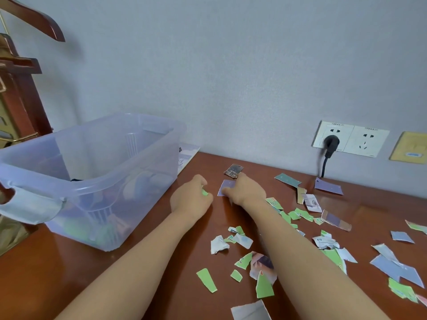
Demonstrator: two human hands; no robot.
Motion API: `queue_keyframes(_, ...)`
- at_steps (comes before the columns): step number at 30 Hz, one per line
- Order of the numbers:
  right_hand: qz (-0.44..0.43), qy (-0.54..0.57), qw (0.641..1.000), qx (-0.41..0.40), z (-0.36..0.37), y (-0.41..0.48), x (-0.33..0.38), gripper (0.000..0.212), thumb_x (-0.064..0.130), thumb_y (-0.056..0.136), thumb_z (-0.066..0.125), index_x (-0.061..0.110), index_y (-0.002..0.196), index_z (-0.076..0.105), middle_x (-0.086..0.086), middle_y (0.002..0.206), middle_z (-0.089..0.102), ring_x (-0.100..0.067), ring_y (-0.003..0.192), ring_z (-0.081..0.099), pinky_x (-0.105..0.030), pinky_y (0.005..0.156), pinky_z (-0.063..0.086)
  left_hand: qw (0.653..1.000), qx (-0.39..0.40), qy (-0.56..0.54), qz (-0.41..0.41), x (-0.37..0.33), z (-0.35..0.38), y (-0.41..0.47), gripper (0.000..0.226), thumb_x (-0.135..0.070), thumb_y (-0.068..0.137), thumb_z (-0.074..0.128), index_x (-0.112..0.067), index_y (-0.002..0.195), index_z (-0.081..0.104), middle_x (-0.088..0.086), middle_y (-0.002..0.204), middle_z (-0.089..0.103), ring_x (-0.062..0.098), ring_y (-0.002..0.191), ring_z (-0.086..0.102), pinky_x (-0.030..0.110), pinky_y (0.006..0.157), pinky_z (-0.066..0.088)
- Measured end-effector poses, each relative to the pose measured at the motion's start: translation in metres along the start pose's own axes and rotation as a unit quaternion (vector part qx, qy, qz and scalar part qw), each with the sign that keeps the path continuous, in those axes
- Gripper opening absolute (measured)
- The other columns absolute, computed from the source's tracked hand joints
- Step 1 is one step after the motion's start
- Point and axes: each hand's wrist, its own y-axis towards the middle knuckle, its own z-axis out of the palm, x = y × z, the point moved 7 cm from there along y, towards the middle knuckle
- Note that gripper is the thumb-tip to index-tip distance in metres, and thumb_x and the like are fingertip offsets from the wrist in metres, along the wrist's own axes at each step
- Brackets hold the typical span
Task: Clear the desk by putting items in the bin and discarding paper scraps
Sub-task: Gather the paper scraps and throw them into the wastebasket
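L hand (191,199) fingers curled round green scrap (204,193), right of bin (138,192). R hand (247,190) on flat purple scrap (227,186), long axis approx near-far; pinch/press can't tell.

**Green and lilac on red-brown**

The desk (138,273) shows glossy red-brown. Most of the scraps (206,279) are bright green, some white-backed. One lilac scrap (225,187), a teal scrap (287,180), and a dark coppery scrap (233,170) with stripes. The bin (138,158) is see-through, tinted pale lavender. White socket plate (351,138), black plug (330,143), pale grey wall (231,77).
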Motion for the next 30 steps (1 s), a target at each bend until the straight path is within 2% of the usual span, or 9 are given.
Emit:
queue_keyframes(2, 0.007, -0.012, 1.000, 0.018, -0.001, 0.002, 0.002, 0.035, 0.042, 0.080, 0.062, 0.016, 0.103, 0.060, -0.005, 0.102, 0.066, -0.026, 0.100, 0.063, -0.033, 0.078, 0.045, 0.999, 0.023, 0.032, 0.012, 0.004, 0.003, 0.003, 0.036, -0.041, 0.090, 0.051, -0.031, 0.125, 0.051, -0.009, 0.122, 0.063, 0.019, 0.111, 0.059, 0.029, 0.079, 0.045)
queue_keyframes(5, 0.004, -0.003, 0.999, 0.038, -0.002, 0.004, 0.003, 0.021, 0.037, 0.079, 0.063, 0.017, 0.079, 0.058, -0.002, 0.082, 0.062, -0.023, 0.084, 0.062, -0.029, 0.070, 0.044, 0.998, 0.044, 0.051, 0.012, 0.004, 0.003, 0.007, 0.027, -0.047, 0.091, 0.051, -0.029, 0.111, 0.057, -0.006, 0.108, 0.064, 0.021, 0.103, 0.060, 0.028, 0.071, 0.042)
queue_keyframes(7, 0.010, 0.024, 0.999, 0.038, -0.002, 0.004, 0.001, 0.026, 0.036, 0.076, 0.066, 0.014, 0.087, 0.059, 0.001, 0.067, 0.060, -0.020, 0.073, 0.060, -0.029, 0.068, 0.043, 0.997, 0.058, 0.048, 0.015, 0.004, 0.003, 0.009, 0.021, -0.045, 0.090, 0.053, -0.026, 0.084, 0.057, -0.004, 0.083, 0.061, 0.023, 0.086, 0.061, 0.026, 0.060, 0.037)
queue_keyframes(10, 0.014, 0.047, 0.999, -0.002, -0.005, 0.000, -0.004, 0.040, 0.035, 0.076, 0.067, 0.014, 0.106, 0.051, 0.004, 0.062, 0.056, -0.016, 0.065, 0.057, -0.027, 0.063, 0.041, 0.997, 0.075, 0.033, 0.007, 0.004, 0.004, 0.012, 0.041, -0.042, 0.088, 0.056, -0.017, 0.057, 0.050, -0.002, 0.057, 0.051, 0.025, 0.064, 0.055, 0.023, 0.050, 0.029)
queue_keyframes(13, -0.002, 0.018, 0.999, -0.037, -0.007, -0.007, -0.004, 0.024, 0.034, 0.080, 0.061, 0.017, 0.097, 0.059, 0.005, 0.063, 0.055, -0.018, 0.071, 0.058, -0.026, 0.062, 0.040, 0.997, 0.079, 0.027, 0.002, 0.005, 0.003, 0.013, 0.022, -0.046, 0.088, 0.058, -0.025, 0.085, 0.064, -0.002, 0.087, 0.068, 0.023, 0.087, 0.064, 0.027, 0.064, 0.044)
queue_keyframes(15, -0.008, 0.011, 0.999, -0.049, -0.005, -0.008, -0.002, 0.021, 0.035, 0.081, 0.059, 0.019, 0.092, 0.066, 0.005, 0.064, 0.057, -0.019, 0.074, 0.060, -0.026, 0.061, 0.040, 0.997, 0.070, 0.038, 0.008, 0.004, 0.002, 0.012, 0.024, -0.047, 0.089, 0.058, -0.027, 0.103, 0.060, -0.004, 0.103, 0.063, 0.022, 0.102, 0.061, 0.031, 0.077, 0.047)
queue_keyframes(21, -0.002, 0.010, 0.999, -0.052, -0.001, -0.006, -0.002, 0.019, 0.037, 0.081, 0.058, 0.022, 0.089, 0.067, 0.004, 0.066, 0.060, -0.017, 0.072, 0.060, -0.024, 0.056, 0.037, 0.996, 0.078, 0.032, 0.011, 0.001, 0.000, 0.012, 0.022, -0.044, 0.089, 0.060, -0.023, 0.082, 0.060, -0.004, 0.090, 0.063, 0.024, 0.094, 0.064, 0.032, 0.077, 0.051)
queue_keyframes(25, 0.003, 0.012, 0.998, -0.058, 0.001, -0.004, -0.003, 0.021, 0.039, 0.078, 0.060, 0.023, 0.090, 0.066, 0.002, 0.079, 0.065, -0.021, 0.079, 0.063, -0.025, 0.057, 0.036, 0.996, 0.080, 0.034, -0.021, 0.007, 0.004, 0.014, 0.030, -0.052, 0.087, 0.057, -0.025, 0.090, 0.070, -0.004, 0.090, 0.070, 0.021, 0.086, 0.065, 0.026, 0.066, 0.045)
queue_keyframes(30, -0.003, 0.006, 0.998, -0.065, 0.003, -0.004, -0.003, 0.020, 0.039, 0.082, 0.058, 0.024, 0.093, 0.064, 0.003, 0.078, 0.064, -0.020, 0.079, 0.063, -0.025, 0.057, 0.036, 0.999, 0.021, 0.032, -0.023, 0.009, 0.001, 0.006, 0.024, -0.049, 0.094, 0.048, -0.030, 0.103, 0.059, -0.007, 0.102, 0.066, 0.019, 0.095, 0.062, 0.030, 0.074, 0.047)
